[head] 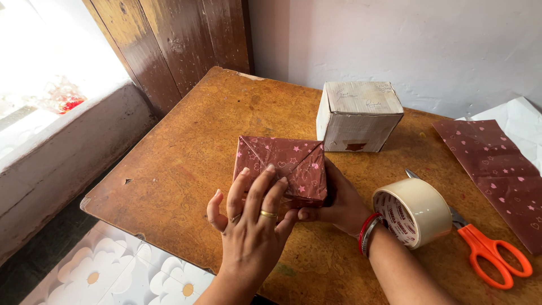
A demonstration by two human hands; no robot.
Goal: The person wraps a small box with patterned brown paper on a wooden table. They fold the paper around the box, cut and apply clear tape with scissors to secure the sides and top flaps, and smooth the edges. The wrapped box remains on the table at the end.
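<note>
A small box wrapped in maroon paper with pink stars and hearts (284, 164) stands on the brown wooden table (186, 164), its folded flaps facing me. My left hand (251, 217) lies flat against the near face, fingers spread, rings on two fingers. My right hand (339, 203) cups the box from its right side and underneath, with red and silver bangles at the wrist. A roll of clear tape (414, 212) lies just right of that wrist.
A plain white cardboard box (357, 116) sits behind the wrapped one. Orange-handled scissors (488, 248) lie right of the tape. A sheet of maroon wrapping paper (497, 169) lies at the right edge. A white wall is behind, with a wooden door and a sill to the left.
</note>
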